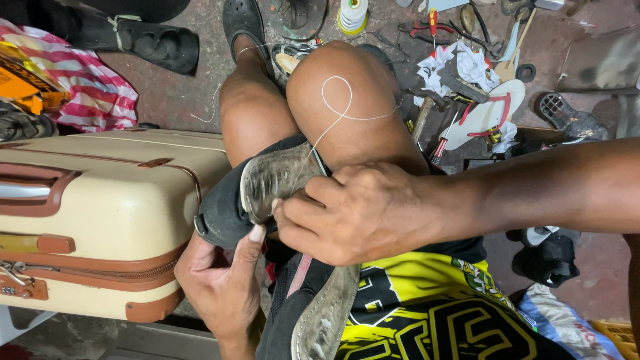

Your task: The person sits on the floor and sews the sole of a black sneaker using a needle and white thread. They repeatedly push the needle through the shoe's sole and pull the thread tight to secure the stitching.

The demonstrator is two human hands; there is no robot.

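A cream suitcase (100, 220) with brown trim lies flat at the person's left, hard against the bent legs. On the lap rests a black shoe (267, 193), worn grey sole turned up toward us, its long axis running from low left up toward the right knee, toe end nearest the knee. A second shoe (320, 313) lies under it, sole edge pointing down the lap. The right hand (353, 213) is clenched over the upper shoe's sole edge, fingers pinching there; what they pinch is hidden. The left hand (223, 277) cups the shoe from below, thumb pressed on the rim. A white thread (337, 107) loops over the knee from the sole edge, so stitching seems under way, with no finished seam showing.
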